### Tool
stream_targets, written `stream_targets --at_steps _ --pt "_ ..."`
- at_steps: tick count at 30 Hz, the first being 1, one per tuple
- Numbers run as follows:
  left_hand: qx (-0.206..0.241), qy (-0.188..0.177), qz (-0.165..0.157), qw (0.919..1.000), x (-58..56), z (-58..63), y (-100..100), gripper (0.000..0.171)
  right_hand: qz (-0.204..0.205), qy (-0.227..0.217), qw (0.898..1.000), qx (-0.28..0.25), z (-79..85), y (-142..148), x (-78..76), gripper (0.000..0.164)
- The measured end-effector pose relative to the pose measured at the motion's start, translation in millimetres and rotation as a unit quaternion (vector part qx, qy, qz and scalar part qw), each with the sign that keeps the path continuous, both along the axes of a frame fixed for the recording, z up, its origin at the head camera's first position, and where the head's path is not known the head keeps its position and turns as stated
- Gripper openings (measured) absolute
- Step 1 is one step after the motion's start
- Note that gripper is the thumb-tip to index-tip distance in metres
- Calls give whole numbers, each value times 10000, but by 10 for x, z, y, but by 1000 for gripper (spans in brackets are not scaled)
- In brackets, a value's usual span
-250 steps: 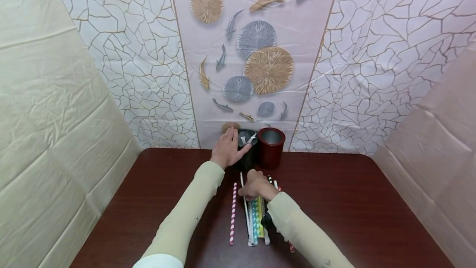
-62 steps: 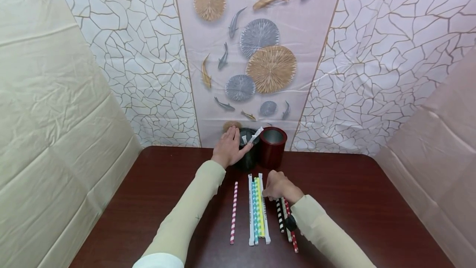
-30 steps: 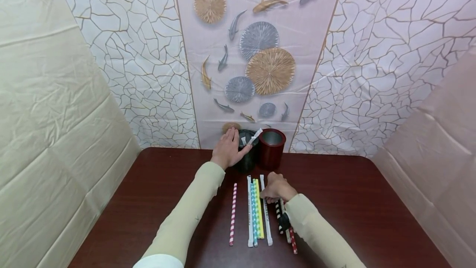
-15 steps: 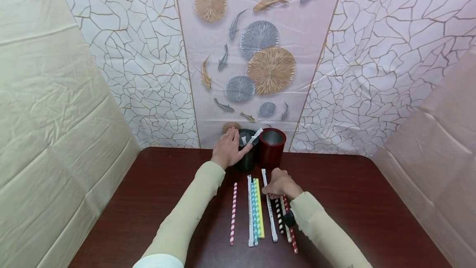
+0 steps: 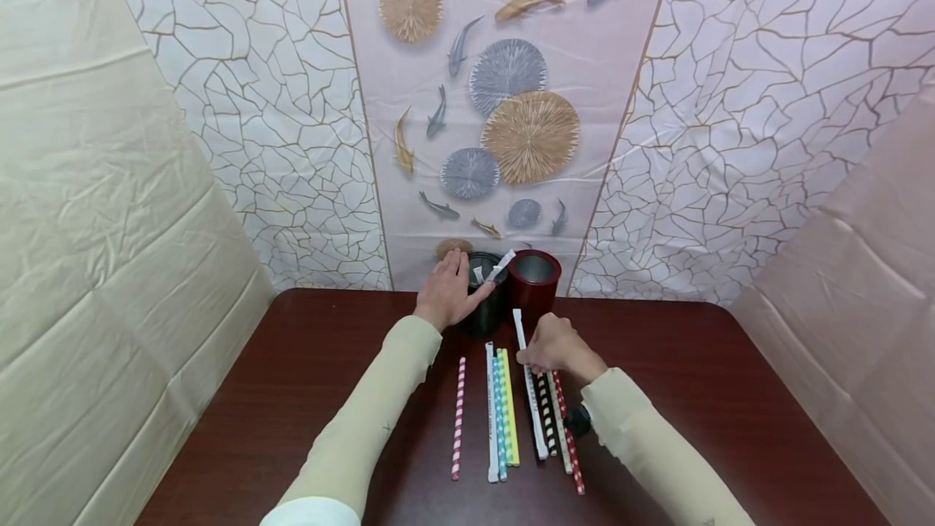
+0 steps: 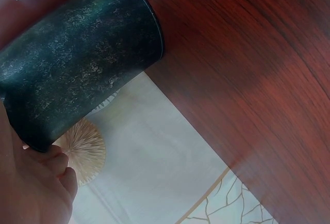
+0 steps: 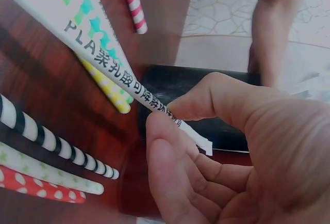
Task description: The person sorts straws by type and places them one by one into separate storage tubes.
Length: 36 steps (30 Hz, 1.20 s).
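My right hand (image 5: 558,345) pinches a paper-wrapped straw (image 5: 536,412) between thumb and fingers near its far end. In the right wrist view, printed letters run along the wrapped straw (image 7: 111,66), and its upper tip sticks out past the fingertips. My left hand (image 5: 445,291) holds the rim of a black canister (image 5: 485,315), thumb across the near side. The left wrist view shows the black canister's side (image 6: 82,53) with fingers (image 6: 59,164) bent at its rim; the thumb is hidden there. White wrapped ends (image 5: 501,265) stick out of the canister.
A dark red canister (image 5: 533,291) stands right of the black one. A pink striped straw (image 5: 458,420) lies apart at left. Beside it are another wrapped straw (image 5: 492,412), teal straws (image 5: 501,428) and yellow straws (image 5: 511,420). Black-striped (image 5: 546,416) and red dotted straws (image 5: 570,437) lie right.
My right hand has drawn the wrapped straw away from the teal and yellow group, rightward and toward the canisters. Earlier it was among the left straws. My left hand has stayed at the black canister.
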State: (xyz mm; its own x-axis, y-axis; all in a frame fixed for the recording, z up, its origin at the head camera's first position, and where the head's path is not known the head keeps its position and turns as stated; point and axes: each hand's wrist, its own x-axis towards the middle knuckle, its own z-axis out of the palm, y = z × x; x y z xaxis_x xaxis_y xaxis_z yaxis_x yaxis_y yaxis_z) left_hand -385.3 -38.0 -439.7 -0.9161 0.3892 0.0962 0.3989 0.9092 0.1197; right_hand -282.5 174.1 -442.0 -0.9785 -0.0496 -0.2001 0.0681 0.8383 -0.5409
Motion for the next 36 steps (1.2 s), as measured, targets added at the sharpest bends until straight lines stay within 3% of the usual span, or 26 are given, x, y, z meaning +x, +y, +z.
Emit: stream_targets --at_steps 9,16,22,27,36 --pt "74 -21 8 10000 21 27 -16 95 292 431 9986 74 345 85 38 40" --pt "70 25 -15 10000 33 34 -8 94 542 790 9954 -91 658 126 54 27" --pt "-38 -89 15 10000 7 20 10 94 513 1496 9872 -182 967 113 62 19" --pt "-94 -95 4 9999 -2 4 10 94 320 2172 9746 -442 1205 92 31 13" --pt "-66 45 -25 10000 -1 1 0 94 126 3443 9361 -711 1557 53 -38 10"
